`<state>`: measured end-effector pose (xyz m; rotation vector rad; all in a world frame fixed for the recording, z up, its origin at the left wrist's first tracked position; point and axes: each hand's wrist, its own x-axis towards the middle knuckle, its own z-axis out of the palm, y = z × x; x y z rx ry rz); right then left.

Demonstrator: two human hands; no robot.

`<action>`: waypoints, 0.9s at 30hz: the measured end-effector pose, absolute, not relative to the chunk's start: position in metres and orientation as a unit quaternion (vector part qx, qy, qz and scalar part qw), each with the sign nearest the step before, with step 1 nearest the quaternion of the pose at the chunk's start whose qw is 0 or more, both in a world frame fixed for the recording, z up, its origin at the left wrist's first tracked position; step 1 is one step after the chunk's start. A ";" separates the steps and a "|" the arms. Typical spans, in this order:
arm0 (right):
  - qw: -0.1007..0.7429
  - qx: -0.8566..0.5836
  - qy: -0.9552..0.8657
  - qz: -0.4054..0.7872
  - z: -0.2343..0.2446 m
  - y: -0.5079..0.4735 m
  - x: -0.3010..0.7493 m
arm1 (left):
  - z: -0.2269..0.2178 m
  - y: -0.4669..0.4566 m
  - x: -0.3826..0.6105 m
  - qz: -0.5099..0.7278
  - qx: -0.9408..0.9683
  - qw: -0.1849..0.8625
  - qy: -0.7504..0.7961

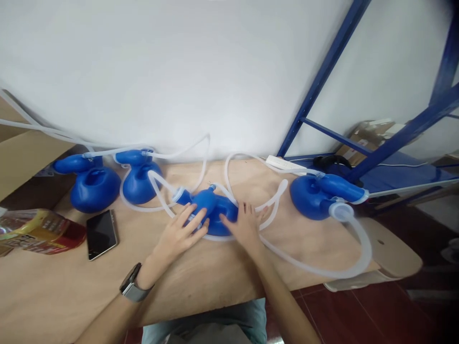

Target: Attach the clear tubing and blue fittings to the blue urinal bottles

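Note:
A blue plastic urinal bottle point(224, 210) lies on the table in front of me, with a white translucent hose fitted at its mouth. My left hand point(184, 229) grips its mouth end, fingers spread over the top and thumb out of sight. At the other end my right hand point(246, 224) holds the bottle's right side, thumb across the blue body. The hose point(161, 186) runs left from the mouth, and loops of white tubing point(274, 203) lie beside and behind my right hand.
More blue bottles with hoses stand at the left point(95, 188), left of centre point(139, 184) and right point(308, 200). A phone point(102, 234), a drink bottle point(43, 231) and a cardboard box point(32, 157) are on the left. A power strip point(285, 165), blue shelf frame point(322, 71) and stool point(390, 248) are right.

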<state>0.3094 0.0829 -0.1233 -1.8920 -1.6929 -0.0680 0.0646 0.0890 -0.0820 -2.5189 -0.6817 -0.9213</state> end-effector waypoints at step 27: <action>0.182 -0.721 -0.664 -0.072 -0.103 0.037 0.366 | -0.109 0.100 0.043 -0.357 -0.795 -0.154 -0.465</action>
